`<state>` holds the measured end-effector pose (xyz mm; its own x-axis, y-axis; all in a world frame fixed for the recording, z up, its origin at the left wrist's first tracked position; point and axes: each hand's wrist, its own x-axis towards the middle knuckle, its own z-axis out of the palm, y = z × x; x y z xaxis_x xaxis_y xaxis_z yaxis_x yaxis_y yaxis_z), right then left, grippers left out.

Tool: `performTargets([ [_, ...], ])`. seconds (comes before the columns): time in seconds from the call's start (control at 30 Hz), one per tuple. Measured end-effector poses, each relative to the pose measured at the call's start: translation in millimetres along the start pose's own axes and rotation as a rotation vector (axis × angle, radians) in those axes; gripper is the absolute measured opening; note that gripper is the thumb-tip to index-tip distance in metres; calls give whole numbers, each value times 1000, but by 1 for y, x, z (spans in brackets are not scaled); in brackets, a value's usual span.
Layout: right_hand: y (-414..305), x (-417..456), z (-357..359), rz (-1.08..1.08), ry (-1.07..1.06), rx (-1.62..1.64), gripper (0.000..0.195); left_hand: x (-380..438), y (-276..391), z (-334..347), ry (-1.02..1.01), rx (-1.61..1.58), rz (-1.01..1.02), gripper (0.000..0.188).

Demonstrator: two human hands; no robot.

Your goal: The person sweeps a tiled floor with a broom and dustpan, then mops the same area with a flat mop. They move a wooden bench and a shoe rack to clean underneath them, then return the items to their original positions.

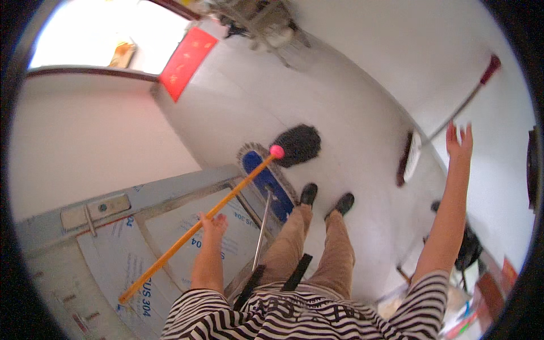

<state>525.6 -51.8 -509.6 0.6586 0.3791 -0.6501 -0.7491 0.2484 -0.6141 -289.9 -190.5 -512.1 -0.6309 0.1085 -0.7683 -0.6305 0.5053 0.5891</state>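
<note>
My left hand (214,225) grips the yellow-orange pole of a mop (238,189), which slants across a metal door. A pink ball-shaped joint links the pole to a dark, shaggy mop head (298,144) on the floor. On the right, my right hand (459,139) is raised with its fingers apart, by the shaft of a long-handled cleaning tool (454,115). That tool leans towards the white wall, with a dark red grip and a dark red and white head. Whether my fingertips touch the shaft I cannot tell.
A blue flat dust mop (265,180) with grey fringe and a metal handle lies beside my feet. The film-covered metal door (191,238) is at lower left. A red printed sheet (188,63) lies near the bright opening. Cluttered furniture (259,21) stands at the far end.
</note>
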Motion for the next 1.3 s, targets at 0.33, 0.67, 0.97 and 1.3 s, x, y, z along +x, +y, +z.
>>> performTargets([
  [0.33,27,44,76,127,-238,324,80,13,-38,17,-667,308,-159,59],
  [0.67,168,130,2,146,-123,41,54,-35,-99,48,-587,748,-160,56],
  [0.97,200,68,-103,121,184,-700,13,-100,-162,75,-830,1287,404,30],
  [1.3,341,148,-93,-226,-396,-1795,51,-66,-163,193,-1128,1840,1143,13],
])
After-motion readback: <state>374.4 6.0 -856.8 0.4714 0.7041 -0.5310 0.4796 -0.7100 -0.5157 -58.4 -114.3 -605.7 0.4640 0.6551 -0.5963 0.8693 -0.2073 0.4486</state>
